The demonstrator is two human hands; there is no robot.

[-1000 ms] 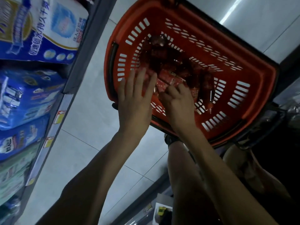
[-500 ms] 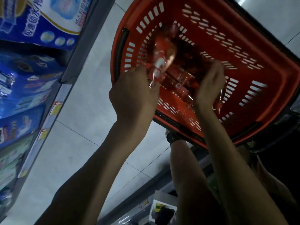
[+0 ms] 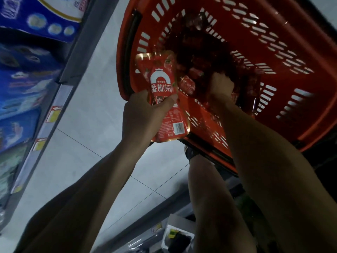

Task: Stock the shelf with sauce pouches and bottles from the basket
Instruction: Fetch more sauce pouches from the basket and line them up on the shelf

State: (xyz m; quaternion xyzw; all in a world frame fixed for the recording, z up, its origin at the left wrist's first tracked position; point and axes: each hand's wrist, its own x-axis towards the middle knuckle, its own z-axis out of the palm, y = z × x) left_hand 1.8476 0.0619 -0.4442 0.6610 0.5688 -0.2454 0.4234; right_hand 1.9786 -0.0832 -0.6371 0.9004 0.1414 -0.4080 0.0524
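The left hand (image 3: 144, 114) grips the glossy red plastic sauce pouch (image 3: 162, 84), long axis twelve-to-six, at the red slotted basket (image 3: 313, 128) rim; the right hand (image 3: 220, 86), at its three o'clock, sits buried inside, grip unclear.

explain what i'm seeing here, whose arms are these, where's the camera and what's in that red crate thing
There is no machine here. These are a person's two bare arms, filmed by one wide-angle camera worn on the head and looking down at the hands, which is why the picture looks tilted. The red plastic basket with slotted walls appears to sit on the pale tiled floor. It holds a pile of red sauce packs and bottles. The left hand grips one flat red sauce pouch with white lettering, lifted over the basket's near edge. The right hand reaches down into the pile. Its fingers are hidden, so I cannot tell whether it holds anything. On the left is a shelf of blue packaged goods.
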